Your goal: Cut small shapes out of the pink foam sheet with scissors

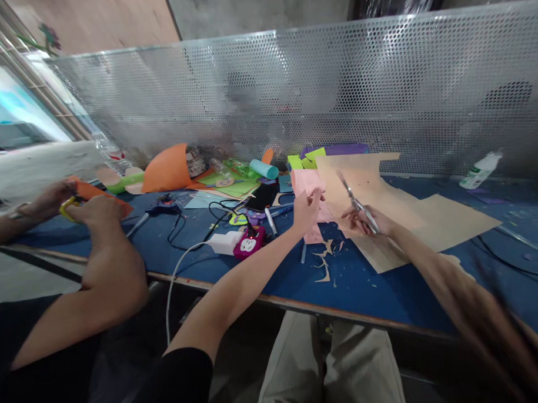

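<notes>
Left of the large tan paper sheet (369, 180), the fingers of the left hand (308, 212) are curled over pale pink paper (314, 234); whether any is pinched cannot be told. The slender silver metal tool (358, 206), gripped by the right hand (377, 220) over the sheet, is best kept angled clear.

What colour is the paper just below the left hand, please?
The paper below the left hand is pale pink, best seen in the head view.
</notes>
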{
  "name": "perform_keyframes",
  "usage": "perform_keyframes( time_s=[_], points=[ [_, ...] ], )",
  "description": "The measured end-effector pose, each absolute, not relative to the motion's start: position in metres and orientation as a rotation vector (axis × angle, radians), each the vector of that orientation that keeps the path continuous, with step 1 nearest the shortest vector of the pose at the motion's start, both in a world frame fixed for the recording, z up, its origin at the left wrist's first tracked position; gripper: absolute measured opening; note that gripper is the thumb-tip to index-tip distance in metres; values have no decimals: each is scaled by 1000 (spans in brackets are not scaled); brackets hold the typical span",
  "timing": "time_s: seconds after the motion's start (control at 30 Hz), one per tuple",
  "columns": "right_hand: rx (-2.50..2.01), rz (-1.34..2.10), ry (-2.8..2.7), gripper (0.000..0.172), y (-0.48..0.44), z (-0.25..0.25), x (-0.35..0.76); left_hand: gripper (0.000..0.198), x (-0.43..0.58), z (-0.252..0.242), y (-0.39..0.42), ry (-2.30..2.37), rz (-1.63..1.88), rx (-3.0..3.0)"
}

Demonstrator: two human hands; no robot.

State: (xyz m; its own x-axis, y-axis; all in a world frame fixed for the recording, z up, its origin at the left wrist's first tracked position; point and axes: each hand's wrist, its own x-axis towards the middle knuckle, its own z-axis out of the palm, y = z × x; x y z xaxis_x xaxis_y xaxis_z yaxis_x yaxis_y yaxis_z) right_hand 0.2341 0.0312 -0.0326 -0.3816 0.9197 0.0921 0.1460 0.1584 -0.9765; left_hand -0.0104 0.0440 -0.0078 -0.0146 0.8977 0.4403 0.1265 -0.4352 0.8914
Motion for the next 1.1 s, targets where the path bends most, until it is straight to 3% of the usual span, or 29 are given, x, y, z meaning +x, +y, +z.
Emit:
perform_keyframes(
  time_s=[0.1,0.3,0.5,0.7,0.93,1.1],
  points=[
    [-1076,1277,-1786,37,28,-28,227,38,-10,-7,42,948,1554,1581],
    [-1102,1247,-1874,40,22,-20,223,45,-10,-11,42,905,1487,1724],
    [-958,1350,-1948,48,12,-18,217,36,-11,-13,43,817,1448,1721],
    [-987,1170,-1953,39,10,-13,214,36,-12,-9,39,829,1481,1685],
    [-776,1086,-2069,67,4,-1,213,37,-12,-11,39,825,1452,1741],
    [-728,1138,-2098,66,-6,8,207,36,-11,-14,41,812,1442,1730]
  ],
)
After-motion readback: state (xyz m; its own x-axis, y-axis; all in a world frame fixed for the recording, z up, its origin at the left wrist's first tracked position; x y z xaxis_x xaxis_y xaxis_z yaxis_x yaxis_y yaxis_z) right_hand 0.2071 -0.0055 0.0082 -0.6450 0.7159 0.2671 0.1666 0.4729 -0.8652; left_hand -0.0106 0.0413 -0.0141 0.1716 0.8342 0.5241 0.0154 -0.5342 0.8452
